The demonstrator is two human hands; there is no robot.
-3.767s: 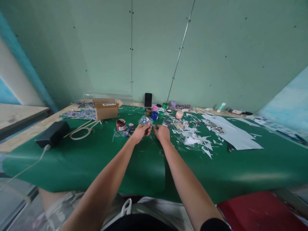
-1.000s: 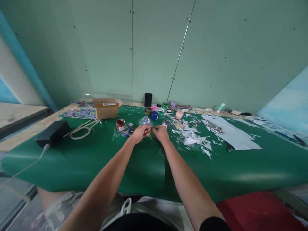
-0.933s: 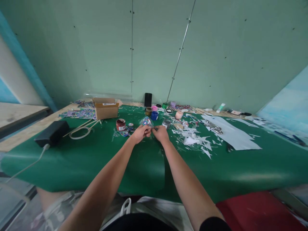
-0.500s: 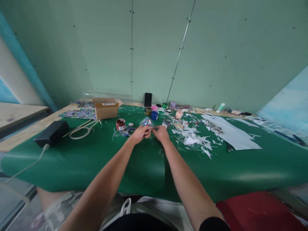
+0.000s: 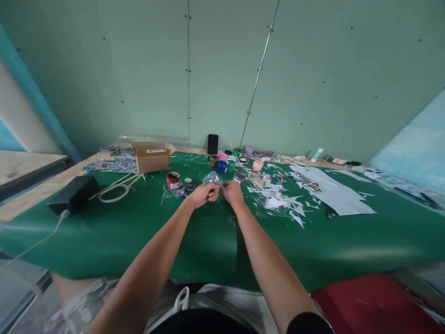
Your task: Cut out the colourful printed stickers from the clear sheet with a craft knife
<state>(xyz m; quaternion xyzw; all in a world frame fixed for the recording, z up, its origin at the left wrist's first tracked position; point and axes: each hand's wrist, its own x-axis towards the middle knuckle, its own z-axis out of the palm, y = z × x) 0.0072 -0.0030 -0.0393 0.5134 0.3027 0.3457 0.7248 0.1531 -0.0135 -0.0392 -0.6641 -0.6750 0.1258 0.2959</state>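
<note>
The left hand [image 5: 204, 194] is grasping the near edge of a small, multicoloured, patterned piece in clear, shiny film [image 5: 211, 177], its fingers curling in tightly. The patterned piece is jutting out just beyond the left hand's fingertips, above the worktop covered in smooth green sheeting [image 5: 205, 246]. The right hand [image 5: 233, 191] is pinching a small dark object [image 5: 225, 184] just beside the left hand; most of that object is hiding behind the fingers, so its kind is impossible to tell. Whether the dark object is touching the patterned piece is also unclear.

Near the left hand, on its outer side, a dark red jar with a white label [image 5: 173, 181] is standing upright, and a small round patterned disc [image 5: 188, 181] is lying between the two. Beyond both hands, a deep blue jar [image 5: 222, 167] and an olive-brown jar [image 5: 213, 161] are standing side by side. Just past the right hand, a greyish, clear-looking jar [image 5: 239, 178] is sitting. Farther out on the right hand's outer side, jagged white paper scraps [image 5: 276, 202] are spreading, and silver metal scissors [image 5: 308, 182] are resting on a large white paper sheet [image 5: 342, 197]. Well apart from the left hand, outward and beyond, a brown cardboard box [image 5: 152, 161] is standing.
</note>
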